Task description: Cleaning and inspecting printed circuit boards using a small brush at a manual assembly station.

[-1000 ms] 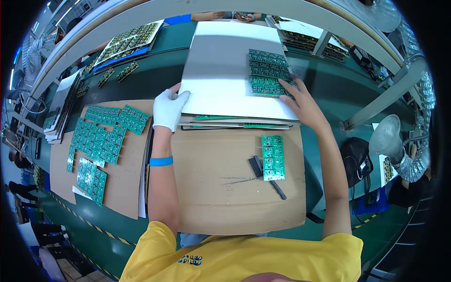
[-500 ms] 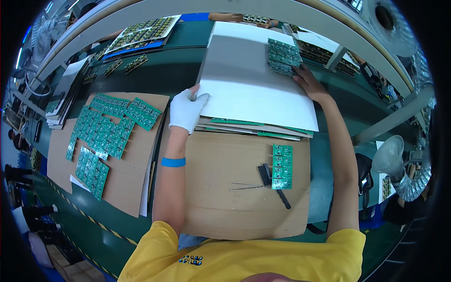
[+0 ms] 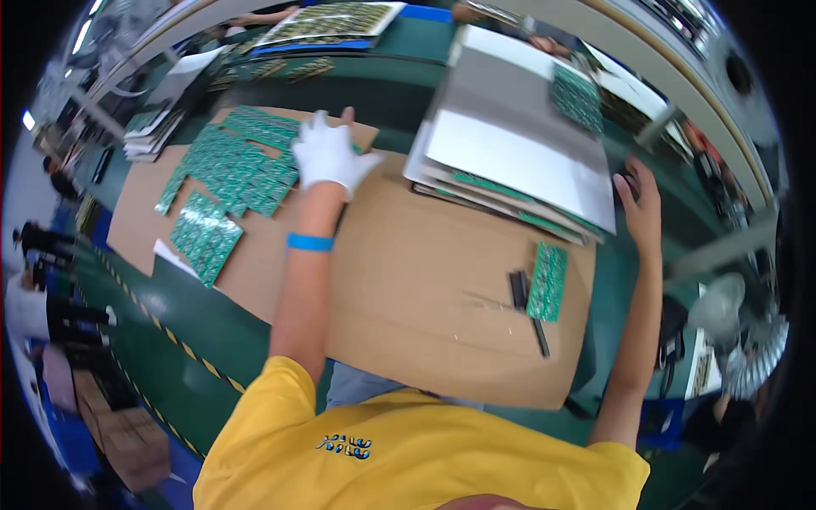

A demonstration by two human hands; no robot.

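My left hand (image 3: 327,157), in a white glove, reaches over the right edge of a group of green circuit boards (image 3: 225,166) lying on a cardboard sheet (image 3: 140,225). Its fingers are spread, and part of a board is hidden beneath it. My right hand (image 3: 642,200) is bare and hovers just right of a stack of white sheets (image 3: 518,157) with boards layered between them. Its thumb and fingers stand apart with nothing visible in them. On top of that stack, at its far right, lie several green boards (image 3: 578,98).
A single circuit board (image 3: 548,280) lies on the cardboard work mat (image 3: 408,289) beside a black-handled tool (image 3: 541,337) and tweezers (image 3: 489,299). Farther back are a board-covered tray (image 3: 327,25) and a sheet pile (image 3: 157,132). A clear funnel-ended duct (image 3: 718,306) stands right.
My left hand has left the stack's left edge and moved left to the spread-out boards. My right hand has come off the boards on the stack to its right side. The view has shifted.
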